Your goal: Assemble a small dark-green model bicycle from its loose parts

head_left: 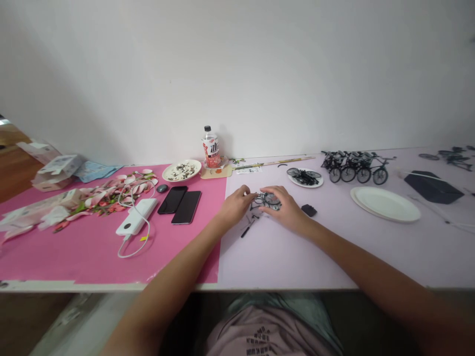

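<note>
Between my two hands is a small dark model bicycle (267, 200), low over the pale sheet. My right hand (284, 207) curves round its right side, with the thumb below and the fingers above. From the left, my left hand (236, 203) pinches at the frame's edge with closed fingertips; any small part in them is too tiny to make out. A thin screwdriver-like tool with a black handle (245, 232) lies just in front, beside small dark parts (255, 217). To the right of my right hand lies a black lump-like piece (308, 210).
Finished-looking model bicycles (356, 168) stand in a row by the wall. A plate of black parts (305, 177) and stacked white plates (386, 203) are at right. Two phones (186, 207), a power bank (136, 216), a bottle (211, 148) and scattered petals (107, 193) are at left.
</note>
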Available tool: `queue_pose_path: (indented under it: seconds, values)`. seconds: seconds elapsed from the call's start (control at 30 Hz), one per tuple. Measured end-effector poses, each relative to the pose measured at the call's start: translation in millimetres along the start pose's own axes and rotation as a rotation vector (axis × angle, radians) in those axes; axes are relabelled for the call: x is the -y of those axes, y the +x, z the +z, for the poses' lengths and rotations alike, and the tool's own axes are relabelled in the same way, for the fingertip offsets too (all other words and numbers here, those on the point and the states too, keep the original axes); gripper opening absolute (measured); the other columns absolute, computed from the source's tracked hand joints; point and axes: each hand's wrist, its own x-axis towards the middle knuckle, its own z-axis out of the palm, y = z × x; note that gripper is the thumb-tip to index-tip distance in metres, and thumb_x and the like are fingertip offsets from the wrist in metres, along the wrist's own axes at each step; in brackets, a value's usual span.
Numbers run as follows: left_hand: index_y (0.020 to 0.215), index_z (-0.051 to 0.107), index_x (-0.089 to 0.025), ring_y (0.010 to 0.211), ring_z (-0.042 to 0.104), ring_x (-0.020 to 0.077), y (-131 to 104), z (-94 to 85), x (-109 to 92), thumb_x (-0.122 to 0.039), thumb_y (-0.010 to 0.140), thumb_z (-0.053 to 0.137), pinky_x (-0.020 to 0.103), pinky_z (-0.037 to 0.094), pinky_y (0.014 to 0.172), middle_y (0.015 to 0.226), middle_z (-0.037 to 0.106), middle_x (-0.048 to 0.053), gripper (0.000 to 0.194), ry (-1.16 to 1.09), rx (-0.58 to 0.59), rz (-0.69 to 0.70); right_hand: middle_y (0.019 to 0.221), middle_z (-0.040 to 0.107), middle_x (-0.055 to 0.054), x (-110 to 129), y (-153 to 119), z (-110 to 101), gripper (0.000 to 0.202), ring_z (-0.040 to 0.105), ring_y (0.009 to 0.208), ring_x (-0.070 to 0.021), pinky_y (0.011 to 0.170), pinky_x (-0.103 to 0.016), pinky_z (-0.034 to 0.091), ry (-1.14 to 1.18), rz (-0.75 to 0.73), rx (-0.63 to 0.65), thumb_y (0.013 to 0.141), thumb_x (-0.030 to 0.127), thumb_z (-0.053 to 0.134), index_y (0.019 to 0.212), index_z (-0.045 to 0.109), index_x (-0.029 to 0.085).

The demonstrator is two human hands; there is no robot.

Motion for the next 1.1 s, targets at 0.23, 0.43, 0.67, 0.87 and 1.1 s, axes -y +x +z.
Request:
queue_pose_path:
  seconds: [0.23,0.43,0.67,0.87,1.1]
  values:
    - [0.137,0.065,-0.025,0.103,0.071,0.0215,-1.0,1.5,0.3,-0.024,0.107,0.046,0.028,0.055,0.080,0.130,0.066,0.011,0.036,0.039,0.056,-0.001,0.131,0.068,-0.010,-4.3,-0.7,0.0,0.046,0.062,0.126,-0.0312,0.109,-0.054,0.054,-0.003,-0.010,0.005,0.092,0.042,0.078,0.135,0.066,0.031]
    - [0.139,0.063,-0.023,0.109,0.072,0.0236,-0.3,6.2,-1.5,-0.021,0.107,0.046,0.030,0.055,0.082,0.124,0.073,0.010,0.037,0.005,0.084,-0.012,0.133,0.069,-0.009,-8.9,0.1,1.1,0.046,0.061,0.128,-0.0314,0.111,-0.055,0.053,0.019,-0.055,0.012,0.091,0.040,0.080,0.134,0.067,0.031]
    - [0.134,0.062,-0.020,0.098,0.072,0.0237,-1.3,4.4,-11.6,-0.019,0.105,0.043,0.033,0.053,0.082,0.116,0.073,0.011,0.034,-0.071,0.077,-0.038,0.132,0.070,-0.008,-4.9,1.0,0.9,0.044,0.061,0.129,-0.0317,0.111,-0.056,0.053,0.018,-0.063,0.022,0.091,0.038,0.081,0.132,0.069,0.032]
    - [0.116,0.065,-0.017,0.089,0.068,0.0249,0.0,8.3,-12.4,-0.010,0.095,0.044,0.036,0.051,0.083,0.099,0.069,0.011,0.031,-0.122,0.084,0.001,0.132,0.070,-0.009,-1.5,0.8,2.8,0.042,0.061,0.128,-0.0316,0.111,-0.058,0.053,0.025,-0.094,0.029,0.092,0.035,0.079,0.133,0.069,0.033]
    - [0.108,0.068,-0.015,0.087,0.065,0.0238,-3.1,3.5,-13.6,-0.020,0.091,0.053,0.035,0.052,0.083,0.099,0.066,0.010,0.023,-0.318,0.028,0.026,0.132,0.071,-0.008,-1.8,2.5,2.9,0.039,0.061,0.127,-0.0315,0.109,-0.058,0.054,-0.029,-0.214,0.033,0.097,0.026,0.072,0.135,0.068,0.034]
